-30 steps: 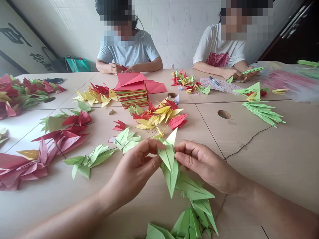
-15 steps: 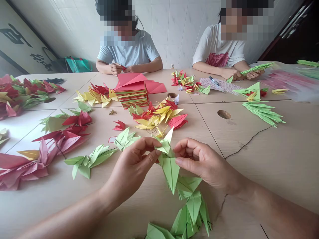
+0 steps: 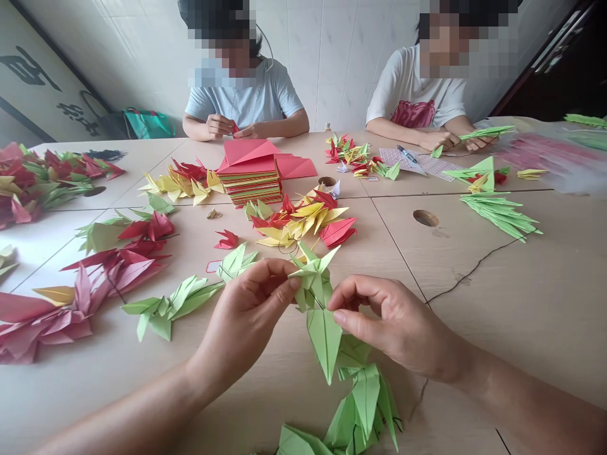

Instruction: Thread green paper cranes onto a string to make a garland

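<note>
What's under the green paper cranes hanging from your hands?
The green paper cranes hang from the left hand and right hand; their lower end lies on the pale tabletop. What lies directly beneath is covered.

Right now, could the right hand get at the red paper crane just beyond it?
Probably yes: bare tabletop lies between the right hand and the red paper crane, once it releases the green crane strand.
</note>
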